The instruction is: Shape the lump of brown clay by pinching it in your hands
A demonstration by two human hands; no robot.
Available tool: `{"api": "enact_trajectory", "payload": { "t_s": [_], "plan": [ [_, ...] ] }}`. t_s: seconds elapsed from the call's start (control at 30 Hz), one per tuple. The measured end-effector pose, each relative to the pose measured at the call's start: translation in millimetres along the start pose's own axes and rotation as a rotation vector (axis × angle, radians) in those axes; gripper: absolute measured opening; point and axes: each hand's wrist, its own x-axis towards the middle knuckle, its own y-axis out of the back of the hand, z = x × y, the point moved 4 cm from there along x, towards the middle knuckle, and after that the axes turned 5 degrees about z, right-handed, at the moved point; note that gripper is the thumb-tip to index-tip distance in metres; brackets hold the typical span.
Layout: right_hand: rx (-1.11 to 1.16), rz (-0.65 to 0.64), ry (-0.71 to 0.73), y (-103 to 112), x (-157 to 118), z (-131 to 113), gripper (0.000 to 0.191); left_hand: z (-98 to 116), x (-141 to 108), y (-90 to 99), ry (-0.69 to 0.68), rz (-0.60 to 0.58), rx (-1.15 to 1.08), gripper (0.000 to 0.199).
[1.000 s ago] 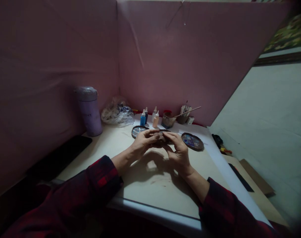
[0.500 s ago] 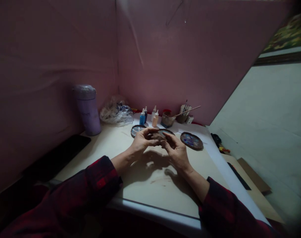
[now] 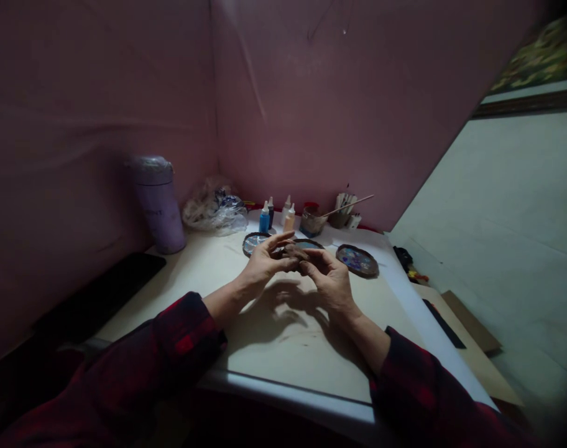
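A small brown lump that looks like clay [image 3: 293, 251] is held above the tabletop between both hands. My left hand [image 3: 263, 264] grips its left side, thumb below and fingers over the top. On the other side my right hand [image 3: 332, 280] pinches it between thumb and fingers. Just behind the hands lie a dark-rimmed disc with a blue-and-white face [image 3: 254, 242] and a second disc [image 3: 309, 243], partly hidden by the fingers. A third disc with blue and purple paint [image 3: 357, 259] rests to the right.
Several small paint bottles [image 3: 264, 219] stand at the back beside a cup with a brush across it [image 3: 313, 222] and a holder of pens [image 3: 343, 213]. A crumpled plastic bag [image 3: 216, 208] and a purple tumbler [image 3: 160, 208] are at the left, near a black flat object [image 3: 101, 292].
Both hands have shifted slightly around the brown lump, the left fingers straighter over its top. The whole view has moved a little, so everything sits slightly further left.
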Motion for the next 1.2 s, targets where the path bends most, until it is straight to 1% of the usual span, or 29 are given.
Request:
{"api": "enact_trajectory", "payload": {
  "t_s": [0.1, 0.2, 0.27, 0.37, 0.43, 0.5, 0.6, 0.7, 0.8, 0.9, 1.0, 1.07, 1.13, 1.2],
  "plan": [
    [-0.015, 0.007, 0.015, 1.7, 1.5, 3.8, 0.028, -0.9, 1.0, 1.9, 0.068, -0.002, -0.044, 0.058],
    [-0.051, -0.003, 0.029, 2.4, 1.9, 4.2, 0.032, -2.4, 0.8, 2.5, 0.137, -0.016, -0.057, 0.052],
    [-0.079, -0.003, 0.033, 3.3, 2.3, 2.8, 0.04, -2.7, 0.8, 3.3, 0.133, -0.002, -0.063, 0.05],
    [-0.147, 0.043, 0.001, 6.7, 3.4, 2.2, 0.05, -5.8, 0.8, 3.7, 0.127, 0.014, -0.053, 0.049],
    [-0.19, 0.048, -0.045, 7.5, 3.7, 3.5, 0.049, -8.0, 0.9, 3.7, 0.112, 0.011, -0.027, 0.047],
    [-0.2, 0.015, -0.074, 5.7, 3.5, 4.3, 0.045, -8.7, 0.9, 4.0, 0.082, 0.011, 0.013, 0.044],
    [-0.141, -0.032, -0.115, 2.1, 2.6, 3.5, 0.043, -8.2, 0.0, 4.5, 0.063, 0.014, 0.07, 0.042],
    [-0.081, -0.041, -0.163, 0.9, 1.1, 1.4, 0.042, -7.2, -1.3, 4.6, 0.069, 0.013, 0.103, 0.044],
    [-0.079, -0.032, -0.163, 1.3, -0.1, 0.0, 0.042, -7.0, -2.1, 4.5, 0.084, 0.018, 0.111, 0.045],
    [-0.065, -0.02, -0.14, 1.7, 0.0, 2.5, 0.042, -7.8, -1.8, 3.7, 0.115, 0.027, 0.066, 0.043],
    [-0.004, -0.004, -0.105, 2.5, 1.9, 6.8, 0.044, -8.0, -0.7, 3.2, 0.151, 0.068, -0.021, 0.035],
    [0.013, 0.036, -0.109, 4.5, 3.0, 10.1, 0.049, -7.9, -0.2, 4.2, 0.189, 0.134, -0.078, 0.028],
    [-0.027, 0.066, -0.122, 5.9, 3.3, 12.7, 0.052, -7.2, -0.5, 4.9, 0.231, 0.189, -0.13, 0.022],
    [-0.113, 0.036, -0.11, 4.3, 2.7, 13.6, 0.051, -5.6, -1.5, 4.4, 0.257, 0.202, -0.17, 0.02]
  ]
}}
